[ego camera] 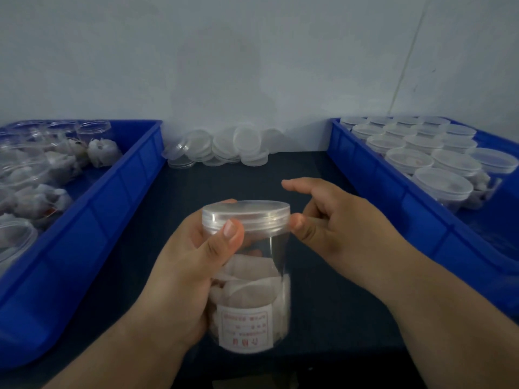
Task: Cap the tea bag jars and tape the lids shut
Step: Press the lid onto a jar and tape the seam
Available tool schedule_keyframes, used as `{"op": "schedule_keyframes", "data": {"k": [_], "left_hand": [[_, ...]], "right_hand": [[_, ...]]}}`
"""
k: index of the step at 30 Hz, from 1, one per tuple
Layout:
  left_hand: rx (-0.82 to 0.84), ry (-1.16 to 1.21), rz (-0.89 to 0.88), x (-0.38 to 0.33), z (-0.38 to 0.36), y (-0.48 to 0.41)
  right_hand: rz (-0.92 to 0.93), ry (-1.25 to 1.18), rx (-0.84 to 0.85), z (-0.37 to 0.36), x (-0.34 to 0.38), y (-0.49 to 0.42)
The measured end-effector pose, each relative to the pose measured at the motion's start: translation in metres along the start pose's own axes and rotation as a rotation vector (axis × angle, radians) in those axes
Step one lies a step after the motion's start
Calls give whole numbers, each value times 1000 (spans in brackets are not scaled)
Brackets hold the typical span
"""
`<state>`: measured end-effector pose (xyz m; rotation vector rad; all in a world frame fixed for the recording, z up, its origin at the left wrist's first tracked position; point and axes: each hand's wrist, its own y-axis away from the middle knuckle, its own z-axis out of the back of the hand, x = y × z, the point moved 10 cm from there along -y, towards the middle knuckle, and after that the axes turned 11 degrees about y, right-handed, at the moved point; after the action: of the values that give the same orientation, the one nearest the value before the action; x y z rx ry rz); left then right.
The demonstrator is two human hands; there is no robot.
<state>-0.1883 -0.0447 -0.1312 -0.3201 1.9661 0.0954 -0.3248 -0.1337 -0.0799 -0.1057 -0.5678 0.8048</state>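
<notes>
Left hand (191,262) grips jar (252,290), right hand (337,223) slack, above dark table (323,304) facing white wall (252,66).

single head cam, looks forward and down over the counter (323,290) toward the back wall (252,66), hands close up.

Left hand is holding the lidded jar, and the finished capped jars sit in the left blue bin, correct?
Not quite. The left hand does hold the lidded jar, but the head view shows the capped jars in the right blue bin; the left blue bin holds uncapped jars.
</notes>
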Motion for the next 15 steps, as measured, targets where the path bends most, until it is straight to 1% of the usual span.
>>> {"op": "schedule_keyframes", "data": {"k": [2, 4, 6, 10, 13, 15], "left_hand": [[-28, -23, -21, -3, 4, -2], [-55, -96, -30, -6, 8, -4], [-47, -174, -25, -7, 9, -6], [-60, -180, -49, -8, 9, -6], [-73, -310, -74, -7, 7, -5], [-98, -352, -82, -7, 11, -6]], "right_hand": [[-1, 9, -6, 0, -1, 1], [-5, 37, -26, 1, -2, 3], [-4, 78, -52, 5, 0, 6], [8, 180, -114, 15, 7, 12], [62, 309, -85, 8, 23, 15], [82, 304, -47, 5, 27, 15]]}}
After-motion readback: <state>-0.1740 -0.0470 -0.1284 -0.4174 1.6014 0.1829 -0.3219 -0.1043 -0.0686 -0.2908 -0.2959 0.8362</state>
